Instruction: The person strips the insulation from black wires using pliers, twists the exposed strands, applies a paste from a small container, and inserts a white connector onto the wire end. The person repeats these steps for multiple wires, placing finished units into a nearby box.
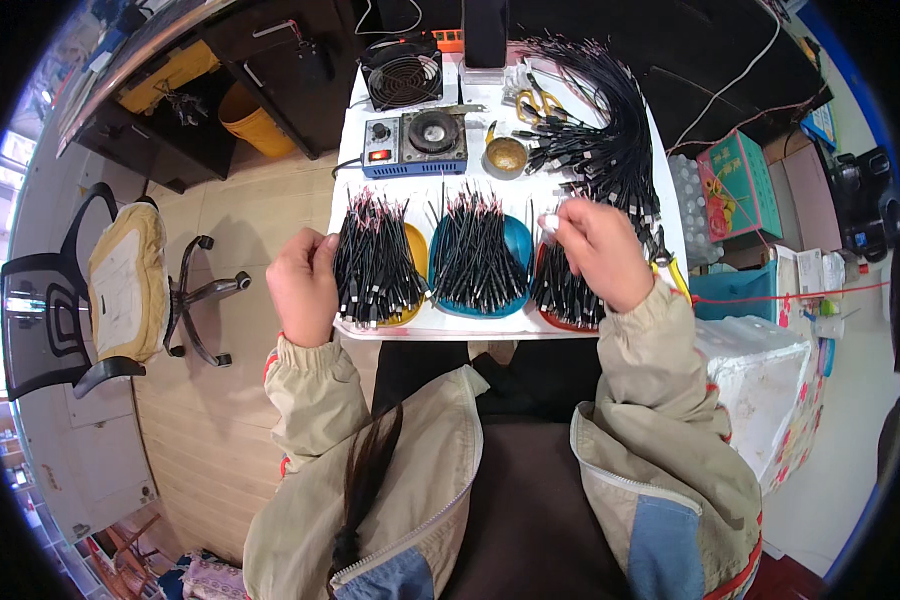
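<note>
Three bundles of short black cables with metal plugs and bare reddish wire ends lie in trays along the near table edge. My left hand (305,285) is closed beside the left cable bundle (375,260), by the yellow tray (416,245). Whatever its fingers hold is hidden. The middle bundle (478,250) sits in a blue tray (519,238). Over the right bundle (562,285), in a red tray (550,319), my right hand (605,250) is closed in a pinch. Something small and white shows at its fingertips, too small to name.
Behind the trays stand a blue soldering pot (430,140) with a dial and lit switch, a black fan (402,75) and a small round tin (505,155). Long black cables (610,130) heap at the back right, near yellow-handled scissors (540,105). Yellow-handled pliers (678,278) hang at the right edge.
</note>
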The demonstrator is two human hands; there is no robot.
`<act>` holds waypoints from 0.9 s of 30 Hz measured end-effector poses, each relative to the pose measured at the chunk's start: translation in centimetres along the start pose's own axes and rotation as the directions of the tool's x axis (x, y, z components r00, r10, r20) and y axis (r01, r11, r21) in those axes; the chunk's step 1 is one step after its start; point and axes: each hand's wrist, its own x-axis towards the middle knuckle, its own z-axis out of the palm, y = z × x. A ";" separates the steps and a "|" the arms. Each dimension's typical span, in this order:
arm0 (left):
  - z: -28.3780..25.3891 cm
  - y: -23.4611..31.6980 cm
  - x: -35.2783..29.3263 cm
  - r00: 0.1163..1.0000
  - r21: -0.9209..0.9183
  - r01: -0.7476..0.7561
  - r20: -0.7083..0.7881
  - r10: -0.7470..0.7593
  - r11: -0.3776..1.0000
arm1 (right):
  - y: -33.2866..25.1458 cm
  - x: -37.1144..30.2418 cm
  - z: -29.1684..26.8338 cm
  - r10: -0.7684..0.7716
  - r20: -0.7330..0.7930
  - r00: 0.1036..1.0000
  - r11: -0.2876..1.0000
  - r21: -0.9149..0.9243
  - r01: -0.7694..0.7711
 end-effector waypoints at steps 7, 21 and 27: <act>-0.2 -0.5 -2.2 0.995 0.074 0.096 -0.011 -0.096 0.993 | 2.6 -4.7 4.2 0.050 -0.088 0.995 0.990 0.135 -0.038; 4.4 -3.9 0.7 0.994 0.049 -0.015 0.111 0.010 0.999 | 2.1 -5.7 5.7 -0.014 -0.039 0.999 0.998 0.065 0.016; 2.4 -1.0 0.4 0.999 -0.161 -0.042 -0.017 0.040 0.986 | 2.2 -5.6 5.7 -0.005 -0.017 1.000 0.992 0.124 0.007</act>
